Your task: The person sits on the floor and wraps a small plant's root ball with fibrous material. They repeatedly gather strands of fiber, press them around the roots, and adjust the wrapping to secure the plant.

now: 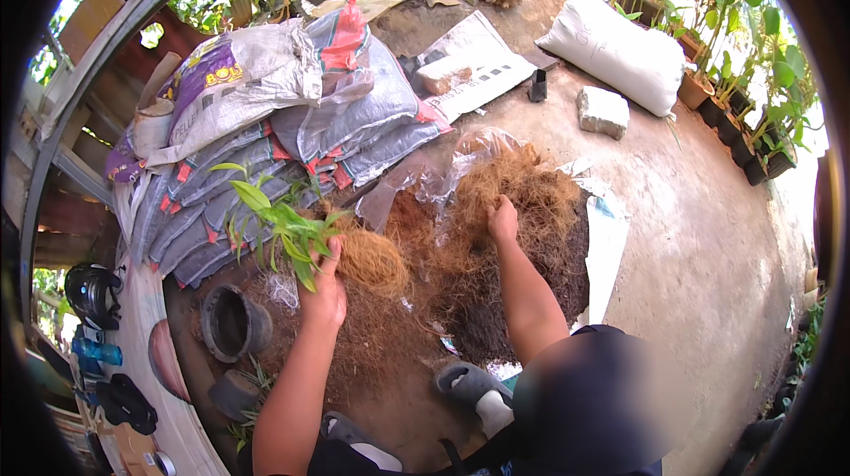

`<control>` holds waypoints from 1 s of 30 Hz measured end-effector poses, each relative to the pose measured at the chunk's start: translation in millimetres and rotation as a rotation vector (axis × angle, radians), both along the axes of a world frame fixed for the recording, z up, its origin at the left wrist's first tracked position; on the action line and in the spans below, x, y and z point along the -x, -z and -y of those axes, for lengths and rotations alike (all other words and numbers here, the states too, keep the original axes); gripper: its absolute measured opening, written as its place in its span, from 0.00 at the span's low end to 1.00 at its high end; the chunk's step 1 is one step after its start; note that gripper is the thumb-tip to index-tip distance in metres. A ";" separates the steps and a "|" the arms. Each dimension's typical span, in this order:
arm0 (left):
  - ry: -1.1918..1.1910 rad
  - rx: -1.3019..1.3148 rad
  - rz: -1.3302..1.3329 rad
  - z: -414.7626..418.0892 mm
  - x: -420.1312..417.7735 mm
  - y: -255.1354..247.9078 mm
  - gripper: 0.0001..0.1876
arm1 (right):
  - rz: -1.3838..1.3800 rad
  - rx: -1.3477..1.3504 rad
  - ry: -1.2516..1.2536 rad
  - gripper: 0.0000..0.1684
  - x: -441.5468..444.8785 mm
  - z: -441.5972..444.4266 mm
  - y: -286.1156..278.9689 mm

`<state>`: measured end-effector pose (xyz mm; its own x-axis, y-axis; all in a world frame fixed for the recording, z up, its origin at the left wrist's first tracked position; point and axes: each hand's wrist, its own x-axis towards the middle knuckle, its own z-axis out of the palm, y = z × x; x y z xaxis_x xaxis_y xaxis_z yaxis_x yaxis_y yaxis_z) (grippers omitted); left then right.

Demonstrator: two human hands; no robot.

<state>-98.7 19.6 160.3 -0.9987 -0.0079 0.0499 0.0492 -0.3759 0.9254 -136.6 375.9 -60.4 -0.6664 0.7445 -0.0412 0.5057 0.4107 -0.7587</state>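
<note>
My left hand (327, 290) holds a green leafy plant (292, 227) near the base of its leaves. Its root end is wrapped in a ball of brown coconut fibre (373, 263), which points to the right. My right hand (503, 218) grips some strands at the near side of a large heap of loose coconut fibre (531, 190). Dark soil (481, 316) lies under and in front of that heap, with clear plastic sheeting (458, 167) behind it. The fingertips of my right hand are partly hidden in the fibre.
Stacked filled sacks (219, 204) stand at the left. A black pot (236, 323) is near my left forearm. Farther off lie a white sack (617, 44) and a concrete block (603, 112). Potted plants (737, 111) line the right side. My sandalled feet (468, 383) are close to the soil.
</note>
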 end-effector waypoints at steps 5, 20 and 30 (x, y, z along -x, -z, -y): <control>-0.034 0.052 0.026 62.4 2.3 12.9 0.20 | -0.242 0.164 0.184 0.10 7.0 21.5 -0.9; -0.069 -0.100 -0.044 63.3 -19.1 -40.1 0.18 | -0.822 0.845 -0.501 0.06 -8.6 18.0 -272.4; -0.135 -0.174 -0.085 70.8 -39.5 -62.6 0.21 | -0.414 0.625 -0.936 0.08 -67.3 47.0 -331.4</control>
